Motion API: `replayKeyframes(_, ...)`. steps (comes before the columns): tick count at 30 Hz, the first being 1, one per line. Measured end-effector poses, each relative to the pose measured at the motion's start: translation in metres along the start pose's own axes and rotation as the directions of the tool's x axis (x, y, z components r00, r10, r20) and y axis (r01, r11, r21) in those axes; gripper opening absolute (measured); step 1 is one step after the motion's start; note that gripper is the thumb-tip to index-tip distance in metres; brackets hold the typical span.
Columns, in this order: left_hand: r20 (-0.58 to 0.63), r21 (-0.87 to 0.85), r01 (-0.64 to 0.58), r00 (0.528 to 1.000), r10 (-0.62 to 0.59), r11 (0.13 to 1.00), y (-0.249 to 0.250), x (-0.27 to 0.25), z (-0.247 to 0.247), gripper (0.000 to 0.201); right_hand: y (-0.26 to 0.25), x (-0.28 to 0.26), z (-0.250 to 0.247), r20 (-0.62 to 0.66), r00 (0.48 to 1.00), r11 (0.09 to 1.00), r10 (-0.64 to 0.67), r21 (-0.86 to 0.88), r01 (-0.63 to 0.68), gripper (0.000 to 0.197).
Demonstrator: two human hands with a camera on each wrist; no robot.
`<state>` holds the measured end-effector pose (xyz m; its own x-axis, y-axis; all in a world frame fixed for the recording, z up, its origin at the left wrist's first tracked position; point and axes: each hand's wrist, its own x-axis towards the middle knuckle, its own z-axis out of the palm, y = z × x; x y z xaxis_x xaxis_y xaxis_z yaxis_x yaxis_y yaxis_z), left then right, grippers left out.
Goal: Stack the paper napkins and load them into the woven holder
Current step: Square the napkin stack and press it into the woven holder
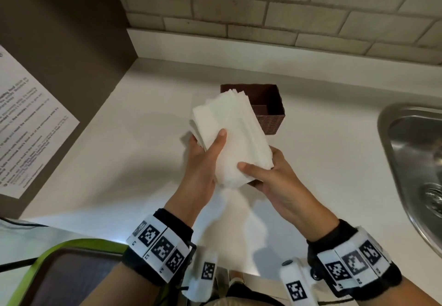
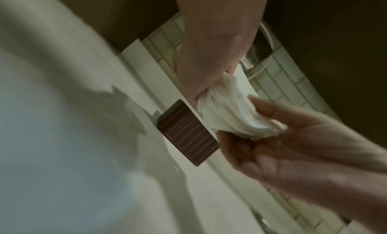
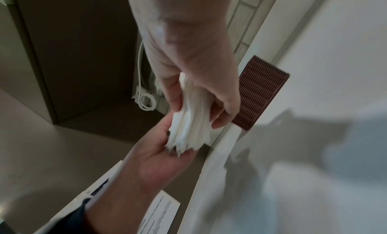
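A thick stack of white paper napkins [image 1: 229, 135] is held in the air over the white counter, tilted, its far end overlapping the near left corner of the holder. My left hand [image 1: 207, 146] grips its left side, thumb on top and fingers beneath. My right hand [image 1: 260, 169] grips the near right corner the same way. The brown woven holder [image 1: 270, 123] stands on the counter just behind the stack; the part of its inside that shows is empty. The wrist views show the napkins [image 2: 230, 115] [image 3: 188, 121] fanned out between both hands, beside the holder [image 2: 186, 133] [image 3: 257, 91].
A steel sink [image 1: 411, 152] is set into the counter at the right. A dark side panel with a printed sheet [image 1: 28, 123] rises at the left, and a tiled wall [image 1: 263, 13] stands behind. A green-rimmed tray [image 1: 59, 269] sits at the bottom left.
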<state>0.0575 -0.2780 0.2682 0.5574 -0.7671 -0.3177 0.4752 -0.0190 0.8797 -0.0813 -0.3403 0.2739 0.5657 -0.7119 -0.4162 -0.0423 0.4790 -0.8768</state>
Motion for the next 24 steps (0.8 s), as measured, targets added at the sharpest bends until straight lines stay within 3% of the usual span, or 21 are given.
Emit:
replayKeyframes(3,0.014,0.172,-0.056,0.998,0.054,0.983,0.0,-0.004,-0.002,0.051,-0.013,0.003,-0.006,0.007,1.0,0.998,0.016,-0.066,-0.015,0.084)
replayKeyframes(8,0.057,0.245,-0.047,0.998,0.034,0.968,-0.001,-0.011,0.002,0.056,-0.026,0.004,-0.008,0.063,0.998,1.0,0.003,-0.031,-0.001,0.039)
replayKeyframes(12,-0.085,0.23,-0.07,0.992,0.092,0.971,-0.002,-0.008,0.0,0.027,-0.028,0.001,-0.011,0.095,0.995,1.0,0.004,-0.025,-0.001,0.044)
replayKeyframes(13,-0.094,0.258,-0.107,0.986,0.135,0.96,-0.001,-0.008,-0.001,0.034,-0.028,0.001,-0.012,0.097,0.995,1.0,0.001,-0.029,0.002,0.047)
replayKeyframes(15,-0.085,0.398,-0.208,0.961,0.262,0.894,-0.003,-0.007,-0.002,0.043,-0.028,0.0,-0.01,0.096,0.995,1.0,-0.005,-0.026,0.008,0.048)
replayKeyframes(17,-0.081,0.578,-0.231,0.938,0.338,0.783,0.0,-0.008,-0.003,0.034,-0.027,0.0,-0.01,0.092,0.996,1.0,-0.009,-0.016,0.011,0.047)
replayKeyframes(19,-0.082,0.528,-0.141,0.973,0.216,0.838,0.005,-0.01,-0.003,0.02,-0.027,0.001,-0.009,0.097,0.995,1.0,-0.011,-0.023,0.013,0.045)
replayKeyframes(20,-0.053,0.422,-0.055,0.995,0.085,0.905,0.01,-0.012,-0.001,0.029,-0.027,0.001,-0.008,0.104,0.994,0.999,-0.012,-0.032,0.015,0.044)
replayKeyframes(22,0.062,0.206,0.139,0.986,-0.155,0.969,0.018,-0.016,0.0,0.055,-0.027,0.0,-0.007,0.13,0.991,0.998,-0.009,-0.058,0.016,0.042)
replayKeyframes(24,0.166,0.139,0.203,0.96,-0.225,0.969,0.021,-0.02,-0.001,0.069,-0.026,0.002,-0.006,0.143,0.99,0.995,-0.008,-0.094,0.021,0.041)
